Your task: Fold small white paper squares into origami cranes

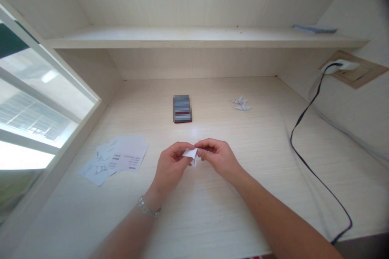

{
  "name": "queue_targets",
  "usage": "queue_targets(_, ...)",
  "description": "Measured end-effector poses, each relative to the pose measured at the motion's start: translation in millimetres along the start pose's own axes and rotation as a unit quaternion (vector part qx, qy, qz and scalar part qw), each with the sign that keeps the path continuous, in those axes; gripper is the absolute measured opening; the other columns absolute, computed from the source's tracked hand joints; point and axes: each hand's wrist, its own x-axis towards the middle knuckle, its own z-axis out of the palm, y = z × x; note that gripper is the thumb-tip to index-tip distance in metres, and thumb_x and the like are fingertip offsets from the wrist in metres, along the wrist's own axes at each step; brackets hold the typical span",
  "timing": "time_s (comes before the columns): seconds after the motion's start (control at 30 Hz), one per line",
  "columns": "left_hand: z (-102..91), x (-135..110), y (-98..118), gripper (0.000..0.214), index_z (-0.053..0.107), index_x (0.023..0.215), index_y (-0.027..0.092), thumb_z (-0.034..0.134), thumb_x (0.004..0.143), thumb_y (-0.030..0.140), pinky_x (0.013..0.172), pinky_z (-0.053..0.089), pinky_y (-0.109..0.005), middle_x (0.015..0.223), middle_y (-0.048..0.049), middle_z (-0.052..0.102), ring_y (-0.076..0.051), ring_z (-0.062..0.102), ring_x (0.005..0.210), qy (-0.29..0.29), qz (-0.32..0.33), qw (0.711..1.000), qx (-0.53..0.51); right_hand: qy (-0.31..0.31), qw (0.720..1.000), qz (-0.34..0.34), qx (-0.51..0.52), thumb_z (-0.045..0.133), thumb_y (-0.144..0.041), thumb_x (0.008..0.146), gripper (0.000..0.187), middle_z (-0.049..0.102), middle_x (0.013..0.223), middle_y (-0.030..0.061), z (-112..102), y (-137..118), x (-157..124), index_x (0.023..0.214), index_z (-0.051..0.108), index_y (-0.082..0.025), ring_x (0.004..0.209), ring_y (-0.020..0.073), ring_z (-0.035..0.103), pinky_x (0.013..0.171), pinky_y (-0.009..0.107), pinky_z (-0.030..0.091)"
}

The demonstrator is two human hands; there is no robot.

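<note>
A small folded piece of white paper (191, 154) is pinched between both hands just above the pale wooden desk (243, 178). My left hand (170, 166) grips its left side with curled fingers, and a bracelet sits on that wrist. My right hand (218, 156) pinches the paper's right edge with thumb and fingertips. Two finished folded paper figures (241, 103) lie on the desk farther back to the right.
A loose pile of white paper slips (117, 158) lies left of the hands. A dark blurred flat object (182, 109) rests behind them. A black cable (306, 145) runs from a wall socket (340, 66) across the right side. A shelf (194, 40) hangs above; a window is at left.
</note>
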Motion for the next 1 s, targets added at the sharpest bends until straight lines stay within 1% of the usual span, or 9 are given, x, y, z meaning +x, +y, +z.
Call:
queue_targets(0.13,-0.1,1.0,-2.2,0.017,0.064,0.082,0.014,0.067,0.066,0.019,0.056,0.048,-0.024,0.075,-0.0038,0.067,-0.014,0.061,0.063,-0.007,-0.02,1.0,-0.014,0.006,1.0,0.006,-0.008,0.067,-0.022,0.066,0.014,0.067,0.073,0.0034,-0.6,-0.7,0.4,0.079,0.068,-0.016,0.066,0.0139,0.06,0.063,0.027,0.047)
queue_targets(0.33,-2.0,3.6,-7.7,0.019,0.066,0.079,0.012,0.069,0.066,0.026,0.056,0.048,-0.023,0.07,-0.0048,0.067,-0.013,0.06,0.061,-0.018,-0.053,0.998,0.001,0.003,0.998,0.053,0.035,0.072,-0.026,0.059,0.019,0.066,0.068,0.0034,0.0,-0.2,0.6,0.073,0.068,-0.014,0.064,0.0144,0.059,0.062,0.028,0.046)
queue_targets(0.4,-2.8,4.0,-7.4,0.02,0.067,0.08,0.013,0.069,0.066,0.028,0.056,0.047,-0.022,0.072,-0.0053,0.068,-0.013,0.059,0.062,-0.015,-0.057,0.998,0.017,0.004,0.997,0.064,0.047,0.073,-0.027,0.058,0.019,0.066,0.068,0.0036,-0.1,-0.5,0.5,0.072,0.068,-0.014,0.062,0.0134,0.058,0.061,0.027,0.045)
queue_targets(0.5,-3.9,4.3,-5.4,0.022,0.067,0.084,0.014,0.068,0.067,0.028,0.053,0.047,-0.02,0.068,-0.0033,0.067,-0.011,0.058,0.059,0.001,-0.053,0.998,0.041,0.016,0.996,0.071,0.051,0.072,-0.027,0.06,0.019,0.065,0.067,0.0028,-0.7,-0.9,0.9,0.073,0.068,-0.014,0.06,0.012,0.056,0.058,0.025,0.044)
queue_targets(0.6,-4.5,4.3,-3.4,0.021,0.067,0.083,0.015,0.069,0.065,0.023,0.052,0.048,-0.02,0.067,-0.0017,0.066,-0.011,0.058,0.057,0.016,-0.041,0.998,0.041,0.029,0.997,0.058,0.04,0.072,-0.025,0.06,0.017,0.064,0.066,0.0015,-1.3,-0.2,1.7,0.073,0.068,-0.015,0.059,0.0112,0.055,0.056,0.024,0.043)
queue_targets(0.73,-5.4,3.2,-3.6,0.016,0.069,0.079,0.015,0.07,0.063,0.018,0.059,0.049,-0.021,0.074,-0.0033,0.069,-0.013,0.062,0.064,0.026,-0.013,0.997,0.066,0.013,0.999,0.021,0.04,0.071,-0.022,0.061,0.015,0.065,0.069,0.0012,-1.1,1.5,2.5,0.075,0.068,-0.017,0.063,0.0121,0.057,0.059,0.025,0.044)
queue_targets(0.87,-6.1,1.8,-5.6,0.019,0.068,0.081,0.016,0.071,0.063,0.019,0.063,0.05,-0.023,0.08,-0.0036,0.07,-0.014,0.063,0.069,0.031,0.005,0.998,0.057,0.011,0.999,0.005,0.038,0.071,-0.02,0.061,0.014,0.066,0.072,0.0017,-0.8,1.4,2.6,0.076,0.069,-0.018,0.066,0.0133,0.058,0.063,0.027,0.046)
queue_targets(1.0,-6.3,1.4,-3.6,0.015,0.068,0.078,0.015,0.071,0.063,0.018,0.062,0.05,-0.022,0.073,-0.0028,0.07,-0.013,0.063,0.064,0.035,-0.002,0.997,0.075,0.018,0.999,0.015,0.037,0.07,-0.019,0.061,0.015,0.066,0.071,0.0019,-1.1,0.4,2.6,0.075,0.069,-0.017,0.064,0.0135,0.058,0.062,0.027,0.046)
